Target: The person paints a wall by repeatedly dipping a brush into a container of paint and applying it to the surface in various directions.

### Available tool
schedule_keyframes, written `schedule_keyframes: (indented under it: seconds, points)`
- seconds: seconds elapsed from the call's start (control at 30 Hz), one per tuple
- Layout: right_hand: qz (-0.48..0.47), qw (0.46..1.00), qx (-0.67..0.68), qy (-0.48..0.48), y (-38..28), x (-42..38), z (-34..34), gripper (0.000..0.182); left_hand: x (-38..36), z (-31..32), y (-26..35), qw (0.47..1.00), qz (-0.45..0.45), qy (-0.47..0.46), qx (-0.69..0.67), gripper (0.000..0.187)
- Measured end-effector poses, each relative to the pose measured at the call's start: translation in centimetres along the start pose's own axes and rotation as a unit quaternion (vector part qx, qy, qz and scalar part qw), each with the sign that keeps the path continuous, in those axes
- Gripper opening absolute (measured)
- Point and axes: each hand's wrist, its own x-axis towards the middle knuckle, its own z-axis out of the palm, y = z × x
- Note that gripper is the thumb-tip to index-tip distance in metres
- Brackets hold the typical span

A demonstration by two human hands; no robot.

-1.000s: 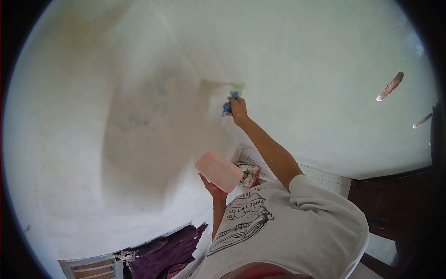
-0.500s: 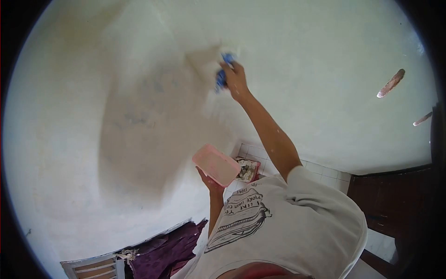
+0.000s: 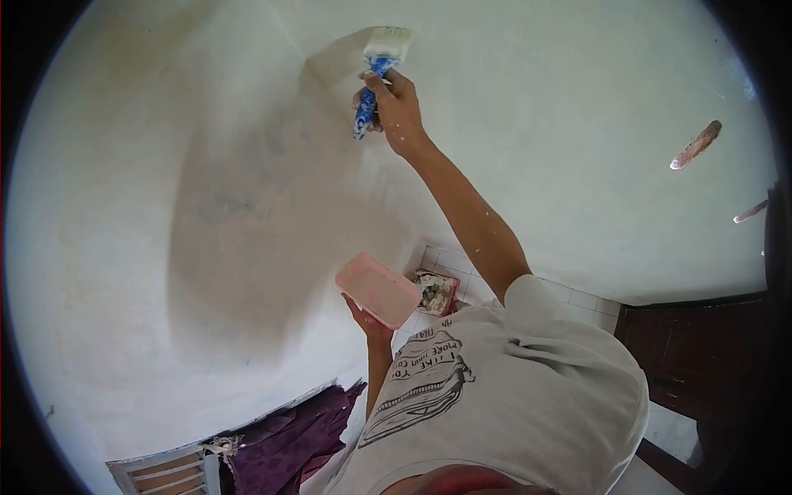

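Note:
My right hand (image 3: 394,107) is wrapped round the blue, paint-spotted handle of a wide brush (image 3: 386,45), whose pale bristles point up against the wall (image 3: 511,107). Lower down, my left hand (image 3: 371,320) holds a pink rectangular tub (image 3: 379,290) from below and the side; pale paint lies in it. The left fingers are partly hidden under the tub. Small paint specks dot my right hand and forearm.
A tray (image 3: 435,293) of rubble-like pieces sits on the white tiled floor (image 3: 452,261) beyond the tub. Purple cloth (image 3: 297,433) hangs by a barred window (image 3: 169,477) at lower left. A dark wooden door (image 3: 693,346) stands at right.
My right hand and the brush have moved up and slightly left along the wall. The tub in my left hand has shifted slightly left in view.

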Motion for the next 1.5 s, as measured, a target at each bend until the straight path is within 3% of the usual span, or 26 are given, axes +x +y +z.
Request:
schedule_keyframes:
  seconds: [0.07,0.13,0.23,0.27,0.33,0.4,0.53,0.6,0.7,0.77,0.87,0.93,1.0,1.13,1.2,1.27,1.37,1.43,1.47,1.5]
  points:
    - [0.014,0.999,-0.002,0.044,3.8,-0.5,-2.7,0.023,0.2,-0.7,0.1,1.000,-0.009,-0.011,-0.011,0.064]
    - [0.058,0.996,-0.020,0.072,10.1,-1.9,-7.9,0.022,0.4,-1.1,-0.2,0.996,0.058,0.007,0.066,0.061]
    - [0.183,0.972,-0.021,0.149,18.2,-5.9,-13.3,0.023,0.1,-0.5,0.1,1.000,0.023,0.009,0.015,0.061]
    - [0.185,0.971,-0.022,0.148,19.8,-6.4,-13.9,0.023,-0.2,-0.2,0.0,1.000,0.023,0.011,0.014,0.061]
    - [0.243,0.949,0.020,0.201,19.9,-6.6,-13.6,0.024,-0.4,0.9,-0.2,1.000,0.029,0.009,0.006,0.062]
    - [0.184,0.971,0.029,0.152,17.8,-4.0,-12.0,0.023,-0.6,2.0,-0.2,1.000,0.028,0.006,0.004,0.062]
    - [0.123,0.985,0.069,0.095,5.4,-1.2,-4.2,0.022,-0.4,1.1,-0.1,1.000,0.008,-0.001,0.012,0.063]
    - [0.029,0.999,-0.011,-0.011,3.1,-1.5,-2.8,0.023,-0.1,0.5,-0.1,1.000,-0.001,-0.006,0.017,0.066]
    - [0.050,0.995,-0.059,0.065,8.8,-1.9,-6.9,0.026,0.1,-0.7,-0.1,1.000,-0.002,-0.001,0.023,0.068]
    - [0.071,0.986,-0.114,0.103,16.3,-3.8,-12.2,0.026,0.1,-0.7,0.0,1.000,0.001,0.008,0.025,0.068]
    - [0.251,0.943,-0.082,0.203,24.0,-7.8,-17.6,0.022,-0.6,0.5,-0.6,0.999,0.023,0.027,0.025,0.068]
    - [0.293,0.922,-0.073,0.242,23.8,-8.0,-17.6,0.019,-1.1,1.0,-0.6,0.999,0.030,0.029,0.023,0.064]
    - [0.235,0.949,-0.062,0.203,21.8,-6.7,-16.6,0.017,-1.5,1.8,-0.6,0.999,0.036,0.030,0.022,0.064]
    - [0.134,0.985,-0.011,0.110,7.8,-3.5,-6.2,0.024,-1.8,0.1,-0.6,0.999,-0.008,0.039,0.025,0.063]
    - [0.086,0.995,-0.011,0.057,5.4,-3.2,-4.0,0.027,-1.3,0.8,-0.7,0.999,0.010,0.029,0.032,0.064]
    - [0.027,0.999,-0.034,0.033,5.0,-3.3,-3.2,0.029,-1.4,1.1,-0.9,0.998,0.029,0.024,0.042,0.065]
    - [0.075,0.991,-0.053,0.097,12.8,-4.2,-9.0,0.022,-1.4,1.7,-0.8,0.999,0.034,0.003,0.033,0.066]
    - [0.189,0.966,-0.065,0.162,16.0,-6.6,-11.2,0.019,-2.3,2.8,-1.0,0.998,0.042,-0.030,0.029,0.067]
    - [0.186,0.967,-0.067,0.159,17.3,-6.9,-11.7,0.019,-2.4,2.5,-1.2,0.998,0.045,-0.033,0.026,0.067]
    - [0.226,0.949,-0.033,0.216,18.1,-7.2,-12.0,0.017,-2.7,2.1,-1.3,0.998,0.050,-0.023,0.030,0.067]
